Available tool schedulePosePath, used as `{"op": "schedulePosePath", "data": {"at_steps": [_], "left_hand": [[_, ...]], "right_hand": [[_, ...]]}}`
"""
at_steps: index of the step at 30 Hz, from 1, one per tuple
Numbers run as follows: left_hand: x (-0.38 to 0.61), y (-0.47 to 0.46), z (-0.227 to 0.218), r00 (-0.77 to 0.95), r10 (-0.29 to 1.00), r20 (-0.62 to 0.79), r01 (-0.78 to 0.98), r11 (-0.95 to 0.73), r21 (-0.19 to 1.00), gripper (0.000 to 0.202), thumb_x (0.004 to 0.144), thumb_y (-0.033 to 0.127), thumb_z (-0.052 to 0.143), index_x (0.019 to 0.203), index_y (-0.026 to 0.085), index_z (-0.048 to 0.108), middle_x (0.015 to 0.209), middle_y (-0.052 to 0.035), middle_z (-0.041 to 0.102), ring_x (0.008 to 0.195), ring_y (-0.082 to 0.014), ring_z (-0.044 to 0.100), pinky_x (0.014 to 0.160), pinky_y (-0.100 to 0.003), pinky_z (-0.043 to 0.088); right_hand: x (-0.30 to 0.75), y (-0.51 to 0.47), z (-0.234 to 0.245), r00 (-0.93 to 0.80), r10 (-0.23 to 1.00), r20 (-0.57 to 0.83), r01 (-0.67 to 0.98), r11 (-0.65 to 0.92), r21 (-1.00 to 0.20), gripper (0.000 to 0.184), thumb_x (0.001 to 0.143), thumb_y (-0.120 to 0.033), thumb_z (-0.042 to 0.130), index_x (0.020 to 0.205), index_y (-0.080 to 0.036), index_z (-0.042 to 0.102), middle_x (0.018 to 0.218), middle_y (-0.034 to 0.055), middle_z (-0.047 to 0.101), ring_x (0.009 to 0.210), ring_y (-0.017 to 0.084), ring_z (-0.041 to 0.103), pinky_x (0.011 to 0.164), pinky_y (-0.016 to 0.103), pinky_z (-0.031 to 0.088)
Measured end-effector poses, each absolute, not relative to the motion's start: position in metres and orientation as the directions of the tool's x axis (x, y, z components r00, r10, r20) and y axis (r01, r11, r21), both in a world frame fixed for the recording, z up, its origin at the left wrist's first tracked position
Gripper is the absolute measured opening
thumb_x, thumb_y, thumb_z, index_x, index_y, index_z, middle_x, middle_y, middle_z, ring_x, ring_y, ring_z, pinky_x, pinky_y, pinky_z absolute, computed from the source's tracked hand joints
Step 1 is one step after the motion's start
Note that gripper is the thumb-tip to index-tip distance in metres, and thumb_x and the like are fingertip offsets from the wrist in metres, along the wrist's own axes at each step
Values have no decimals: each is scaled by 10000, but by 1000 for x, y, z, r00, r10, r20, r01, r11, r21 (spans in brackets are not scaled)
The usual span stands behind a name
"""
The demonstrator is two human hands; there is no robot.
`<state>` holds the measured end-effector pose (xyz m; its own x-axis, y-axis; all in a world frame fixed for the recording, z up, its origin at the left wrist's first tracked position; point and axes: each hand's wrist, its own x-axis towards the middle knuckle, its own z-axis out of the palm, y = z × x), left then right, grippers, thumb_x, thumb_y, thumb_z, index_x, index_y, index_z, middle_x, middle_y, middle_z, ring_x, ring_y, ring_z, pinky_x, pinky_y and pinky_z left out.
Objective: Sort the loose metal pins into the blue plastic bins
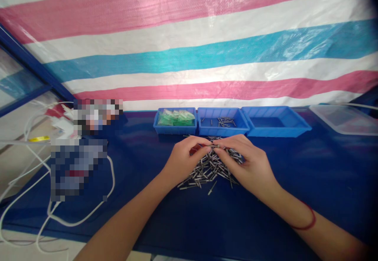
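Note:
Above a loose pile of silvery blind rivets [203,171], my two hands meet with fingertips almost touching. Between them lies a single blind rivet [214,146], held level. My left hand [186,156] pinches one end with thumb and forefinger. The other end is pinched by my right hand [252,161]. One rivet [212,188] lies a little apart at the pile's near edge. Just behind the hands, a blue bin [243,130] contains several more rivets. Parts of the pile are hidden under both hands.
Left of the rivet bin stands a blue bin [175,130] of green-and-clear plastic packets [176,117]; right of it, another blue bin [280,132]. A clear plastic lid [344,121] lies at the far right. White cables [113,174] loop across the table's left side. Striped sheeting [189,60] hangs behind.

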<state>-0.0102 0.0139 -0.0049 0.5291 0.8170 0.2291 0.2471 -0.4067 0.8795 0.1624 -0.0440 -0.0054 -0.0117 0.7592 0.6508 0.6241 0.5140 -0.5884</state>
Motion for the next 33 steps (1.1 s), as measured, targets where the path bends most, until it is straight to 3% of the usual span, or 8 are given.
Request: {"op": "schedulePosePath", "data": {"at_steps": [5,8,12,17,20,22,26,33], "left_hand": [[-11,14,2,692,709,137,265,-425,865,228,892,334,551,932,149,678,891,-49,678,807,-144,608,728,-226,459],[-14,16,5,729,681,65,292,-396,870,321,953,350,415,1116,153,609,857,-37,664,703,-118,587,665,-220,460],[-26,30,2,600,797,67,468,-418,779,394,979,338,312,1321,188,439,884,-22,679,660,-118,587,669,-238,473],[-39,52,-8,549,817,173,705,-565,430,293,944,253,382,1063,183,640,972,-58,683,910,-189,634,849,-293,462],[-38,55,-12,540,825,168,782,-566,261,282,940,260,406,1054,195,657,1011,-69,668,924,-201,638,831,-286,467],[-35,54,-14,515,843,157,824,-537,179,298,952,276,392,1080,208,653,1016,-73,659,910,-198,641,816,-283,469],[-30,53,-14,480,869,121,865,-492,100,316,961,315,378,1068,211,656,1015,-83,640,874,-206,644,783,-299,473],[-32,49,-9,463,884,70,879,-468,93,222,936,299,437,959,193,630,1009,-74,603,847,-208,634,696,-278,466]], "right_hand": [[163,-46,3,-124,697,706,656,591,-469,30,827,-178,633,841,-204,643,801,46,706,756,183,618,712,346,476],[168,-39,8,-140,749,648,698,539,-472,148,857,-228,596,712,-200,587,707,29,658,690,170,584,672,330,450],[188,-11,16,-1,739,673,774,427,-467,184,880,-331,563,748,-205,592,737,40,647,695,180,575,667,328,443],[211,23,13,48,724,688,913,248,-324,246,870,-393,549,983,-187,619,860,104,655,848,274,576,788,426,424],[209,19,4,42,752,658,934,205,-294,443,836,-402,576,1199,-151,530,972,142,652,953,334,550,811,471,414],[203,7,-1,8,768,640,928,233,-292,445,839,-376,563,1224,-160,510,1006,136,651,973,333,546,827,476,413],[192,-15,-8,-47,797,602,901,294,-319,362,842,-323,551,1172,-173,542,1030,117,658,983,312,549,867,468,415],[186,-24,-13,-81,811,580,859,352,-371,239,844,-281,558,1052,-173,602,1005,103,671,977,287,562,879,459,427]]}}
